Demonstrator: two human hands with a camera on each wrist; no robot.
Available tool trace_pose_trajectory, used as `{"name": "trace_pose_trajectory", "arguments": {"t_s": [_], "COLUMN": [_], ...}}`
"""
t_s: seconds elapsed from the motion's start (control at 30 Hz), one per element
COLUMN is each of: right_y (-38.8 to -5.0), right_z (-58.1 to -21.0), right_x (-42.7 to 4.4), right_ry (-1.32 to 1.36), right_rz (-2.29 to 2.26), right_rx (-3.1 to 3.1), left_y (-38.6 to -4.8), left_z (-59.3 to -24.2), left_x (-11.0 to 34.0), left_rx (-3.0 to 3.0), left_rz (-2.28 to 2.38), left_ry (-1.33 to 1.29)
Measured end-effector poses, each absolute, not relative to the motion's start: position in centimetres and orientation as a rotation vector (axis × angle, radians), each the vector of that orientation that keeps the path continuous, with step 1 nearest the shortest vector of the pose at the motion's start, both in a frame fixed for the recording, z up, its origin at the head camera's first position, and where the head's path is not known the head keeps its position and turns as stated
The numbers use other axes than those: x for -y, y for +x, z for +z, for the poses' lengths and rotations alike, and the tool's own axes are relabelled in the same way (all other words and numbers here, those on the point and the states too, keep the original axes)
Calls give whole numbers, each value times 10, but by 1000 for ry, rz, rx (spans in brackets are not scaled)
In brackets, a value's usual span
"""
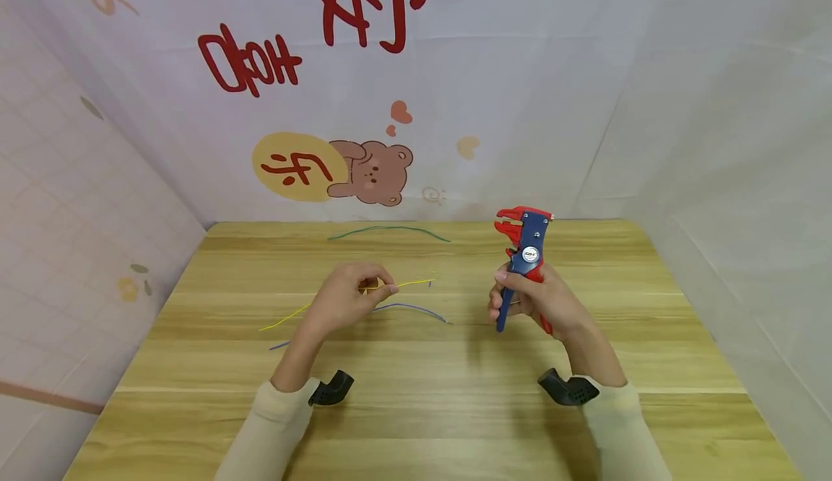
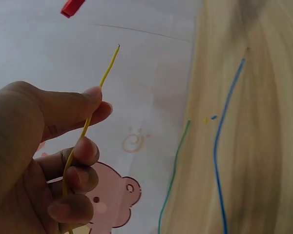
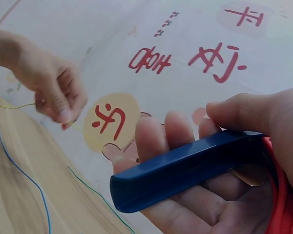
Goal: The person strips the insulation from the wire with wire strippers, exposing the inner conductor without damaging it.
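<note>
– At the back edge of the table, green wire. Room?
– We see left hand and right hand well apart.
– Yellow wire?
– Pinched between left thumb and forefinger, tip jutting past; blue wire below.
– Right?
– Fingers curled round the stripper, its head pointing away from the wrist.

"Which colours show?"
"Yellow wire; blue wire; green wire near the far edge of a tan, wood-grained table; blue-and-red tool."
"And behind?"
"White backdrop; red characters; printed brown bear."
</note>
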State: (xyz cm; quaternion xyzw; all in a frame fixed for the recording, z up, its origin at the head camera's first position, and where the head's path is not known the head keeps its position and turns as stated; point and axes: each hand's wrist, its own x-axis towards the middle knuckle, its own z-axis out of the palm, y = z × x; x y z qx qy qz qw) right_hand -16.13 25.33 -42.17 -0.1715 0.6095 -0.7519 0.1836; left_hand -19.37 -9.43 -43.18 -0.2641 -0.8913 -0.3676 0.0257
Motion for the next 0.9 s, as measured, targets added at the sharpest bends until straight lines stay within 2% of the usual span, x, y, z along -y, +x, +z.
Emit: {"name": "trace_pose_trajectory", "arguments": {"t_s": [0.33,0.9], "right_y": [-161,-164], "right_z": [-421,-423], "right_x": [-264,-274], "right_ry": [-446,-460], "right_rz": [-2151,-2204], "right_rx": [-1687,-1569], "left_y": [-196,-229], "left_z": [-452,-491], "left_x": [90,80], "left_rx": [2864,2991], "left_rz": [-972,-822], "left_ry": [-820,-795]}}
